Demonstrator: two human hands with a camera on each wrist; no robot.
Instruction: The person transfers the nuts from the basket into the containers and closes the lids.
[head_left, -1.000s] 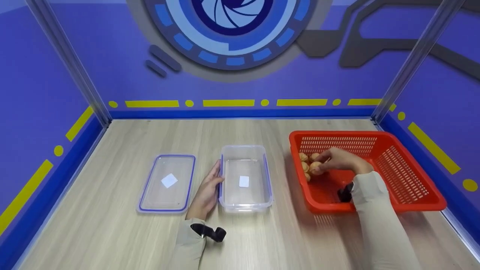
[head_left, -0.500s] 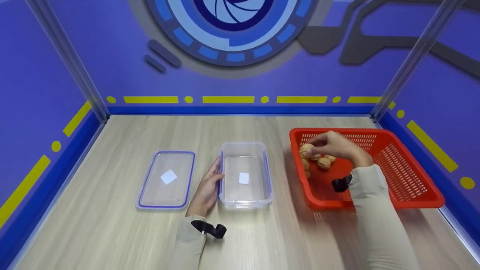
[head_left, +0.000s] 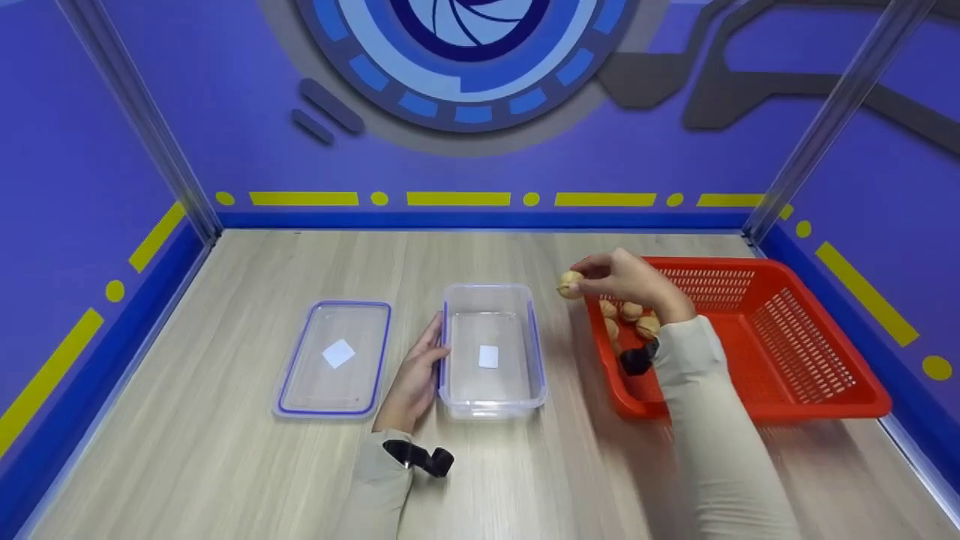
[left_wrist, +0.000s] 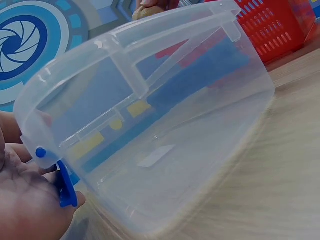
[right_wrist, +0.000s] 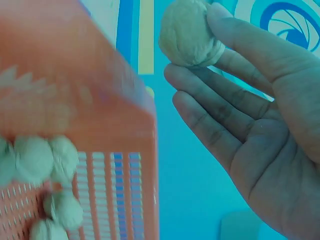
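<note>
In the head view, my left hand [head_left: 411, 382] rests against the left side of a clear plastic food container [head_left: 491, 382], its fingers extended along the wall. A blue latch flap [left_wrist: 67, 186] hangs beside that palm in the left wrist view. My right hand [head_left: 634, 283] pinches a walnut [head_left: 570, 285] between thumb and fingertips, just outside the left rim of a red plastic basket [head_left: 750, 412]. In the right wrist view, the held walnut [right_wrist: 190, 34] shows close up while the lower fingers stay extended. Several more walnuts [head_left: 647, 326] lie at the basket's left end.
A clear lid with a blue seal [head_left: 330, 390] lies flat on the wooden table [head_left: 225, 465], left of my left hand. Tabletop shows between container and basket. A printed purple wall [head_left: 465, 172] bounds the back, with side walls left and right.
My right hand took a walnut from the pile, lifted it and carried it left over the basket's rim. The remaining walnuts shifted. The left hand and container stayed in place.
</note>
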